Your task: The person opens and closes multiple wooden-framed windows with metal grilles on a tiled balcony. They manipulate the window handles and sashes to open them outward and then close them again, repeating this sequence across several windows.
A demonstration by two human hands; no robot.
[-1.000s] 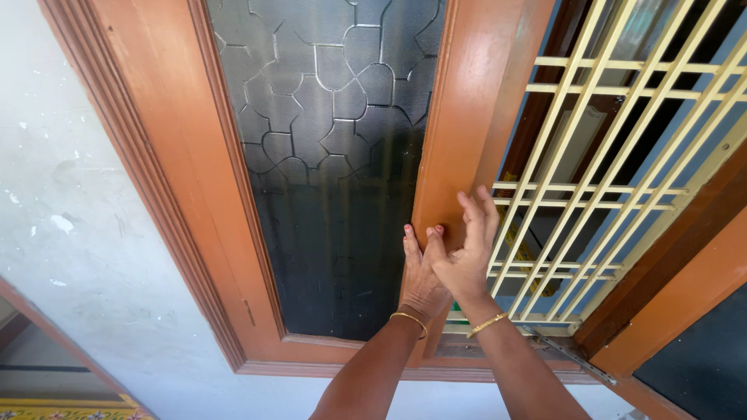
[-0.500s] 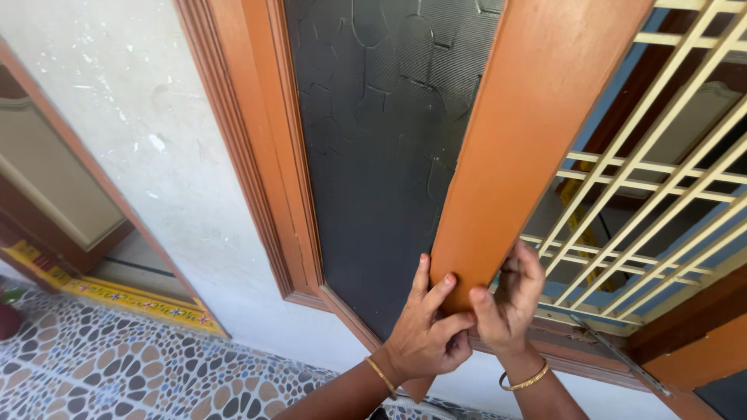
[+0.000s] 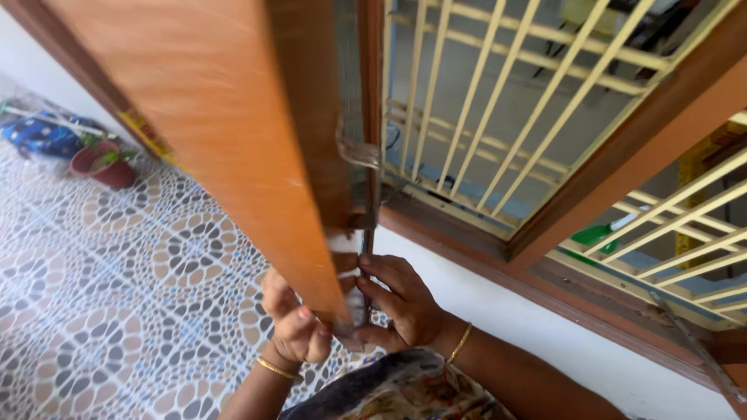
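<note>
Shutter now swung edge-on toward camera, left hand and right hand both clamped on its bottom corner, pulling it open.

1. The shutter is orange-brown wood with a darker brown edge.
2. The grille is cream, its bars crossing into rectangles.
3. The window frame is reddish brown.
4. The floor bears rounded pebble shapes in brown, grey and blue on white, grouped in circles.
5. The pot is dull red, with green leaves.
6. The wall is pale white.
7. Both bangles are gold.
8. The garment is dark with a multicoloured print.
9. A green object shows behind the grille.
</note>
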